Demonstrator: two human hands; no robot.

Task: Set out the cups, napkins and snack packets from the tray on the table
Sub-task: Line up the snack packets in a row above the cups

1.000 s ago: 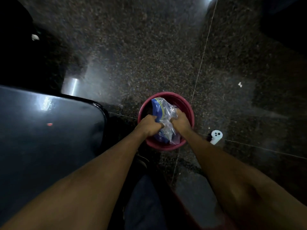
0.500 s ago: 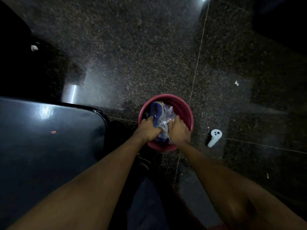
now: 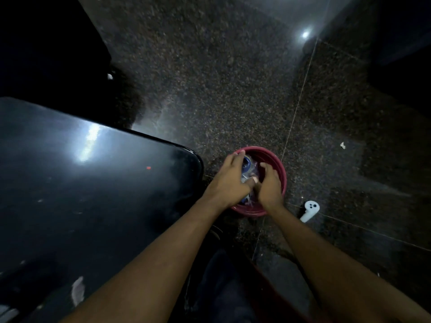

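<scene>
A red round tub [image 3: 278,165] stands on the dark speckled floor just right of the table corner. Inside it lies a clear plastic bag [image 3: 246,163] with blue things in it, mostly hidden under my hands. My left hand [image 3: 229,181] lies over the bag with its fingers wrapped across the top, reaching the tub's far rim. My right hand [image 3: 268,186] is down inside the tub beside it, fingers curled onto the bag, touching my left thumb. No cups, napkins or snack packets can be told apart.
A glossy black table [image 3: 93,194] with a rounded corner fills the left. A white controller [image 3: 310,209] lies on the floor right of the tub. Small white scraps [image 3: 342,145] dot the floor. My leg in dark trousers [image 3: 224,287] is below.
The bag stood up out of the tub between my fists; now it sits lower and my left hand has spread over its top. The view has shifted.
</scene>
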